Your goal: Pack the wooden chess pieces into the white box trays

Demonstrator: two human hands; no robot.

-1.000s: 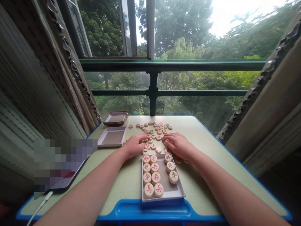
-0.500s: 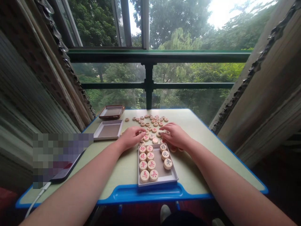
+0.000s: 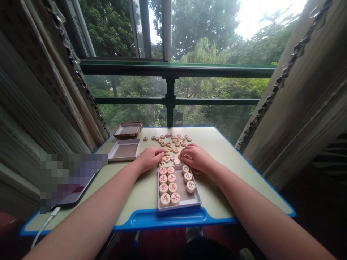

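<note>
Round wooden xiangqi pieces [image 3: 167,159] with red or black characters lie loose on the table in front of my hands. My left hand [image 3: 150,158] rests at the left of this group, thumb and fingers stretched out beside a piece [image 3: 167,153]. On the right, my right hand [image 3: 199,158] has its fingers bent down over the pieces, a piece partly hidden between thumb and fingers. Nearer to me stands a shallow open box [image 3: 180,211]. Two columns of red pieces [image 3: 172,187] fill its left side, and black pieces [image 3: 190,186] line its right side.
At the back left are an empty shallow tray [image 3: 124,158] and a brown-rimmed box lid [image 3: 128,136]. A phone-like device [image 3: 78,195] with a white cable [image 3: 46,224] lies at the left. The table [image 3: 227,151] has a blue edge; curtains hang on both sides.
My right hand has moved slightly left, and its thumb and fingers have come closer together over the pieces. My left hand is nearly where it was. The view has shifted a little.
</note>
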